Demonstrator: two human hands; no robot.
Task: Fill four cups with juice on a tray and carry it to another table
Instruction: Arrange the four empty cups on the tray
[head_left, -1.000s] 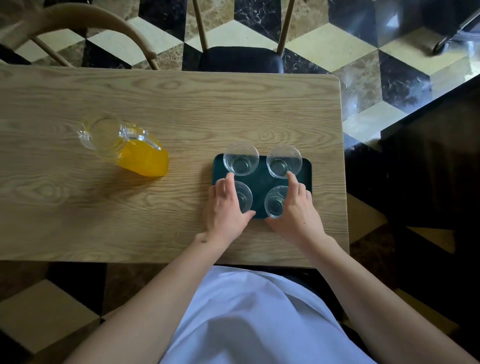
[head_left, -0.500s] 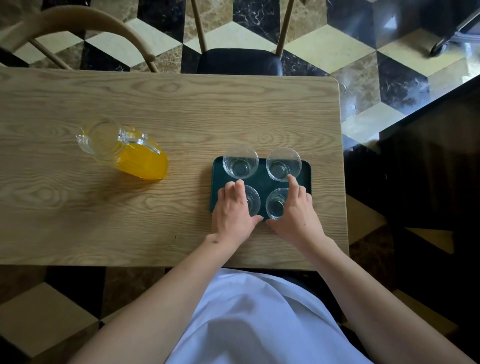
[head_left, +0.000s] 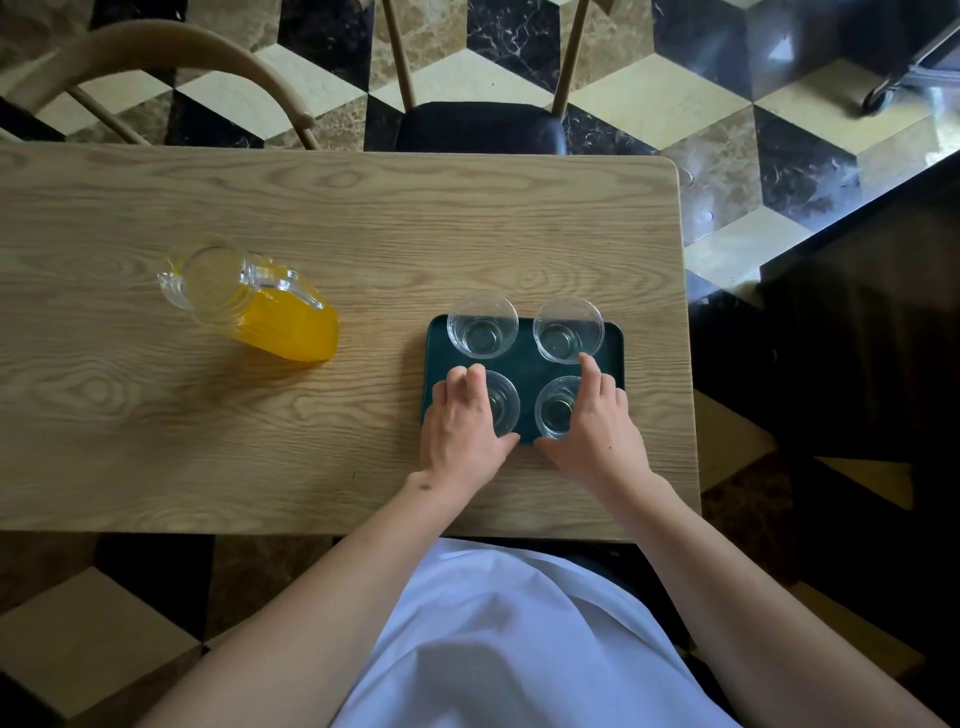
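A dark green tray (head_left: 525, 366) lies on the right part of the wooden table (head_left: 363, 208), carrying four empty clear cups. The far left cup (head_left: 483, 328) and far right cup (head_left: 568, 331) stand untouched. My left hand (head_left: 460, 423) wraps around the near left cup (head_left: 503, 402), fingers on its far left side and thumb at its near side. The near right cup (head_left: 555, 410) is held the same way by my right hand (head_left: 597, 423), index finger reaching past its far rim. A glass pitcher (head_left: 260, 304) with orange juice stands well left of the tray.
Two wooden chairs stand beyond the table's far edge, one with a dark seat (head_left: 478, 127) and one with a curved back (head_left: 171, 57). The table's right edge (head_left: 688, 364) runs close beside the tray. A dark piece of furniture (head_left: 857, 364) stands to the right.
My left hand has slid a little right and forward over the near left cup, its fingers curling closer around it. My right hand has hardly moved. The cups and the pitcher stay in place.
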